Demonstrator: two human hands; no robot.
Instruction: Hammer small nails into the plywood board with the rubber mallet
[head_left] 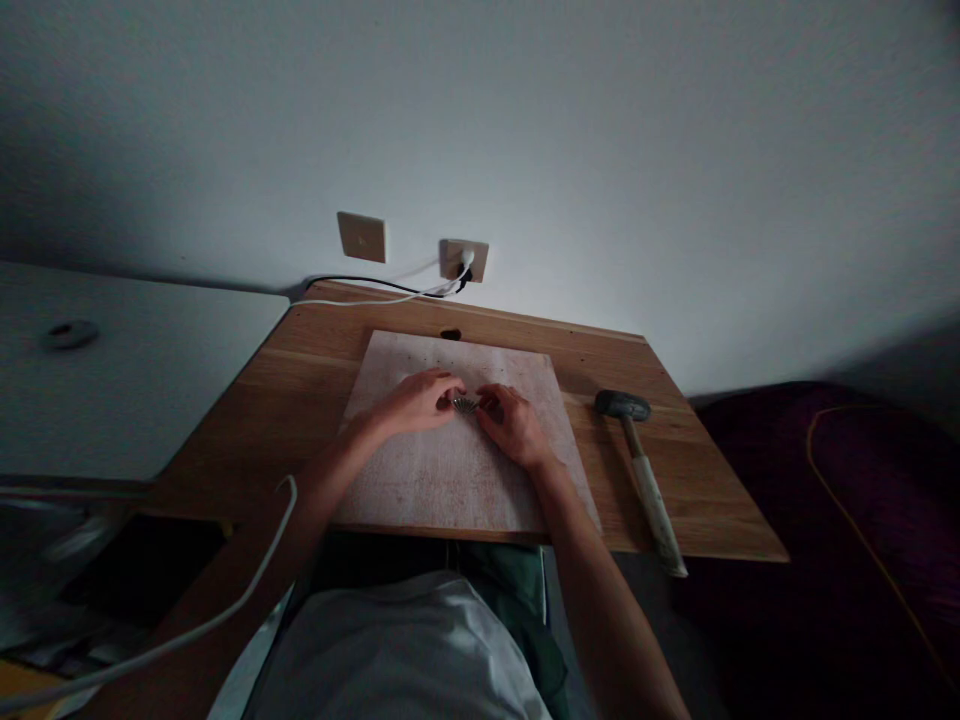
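Note:
A pale square board [450, 470] lies on the wooden desk [697, 480] in front of me. Both my hands rest on the board near its middle. My left hand [416, 400] and my right hand [514, 420] meet over a small bunch of grey metal pieces [465, 404], which look like nails. The fingers of both hands are curled and pinched around this bunch. The bunch is partly hidden by my fingertips.
A hammer [641, 470] with a dark head and pale handle lies on the desk right of the board. A wall socket [463, 260] with plugged cables and a switch plate [361, 237] sit behind. A white cable [225, 610] hangs at my left. A white surface [135, 370] adjoins the desk.

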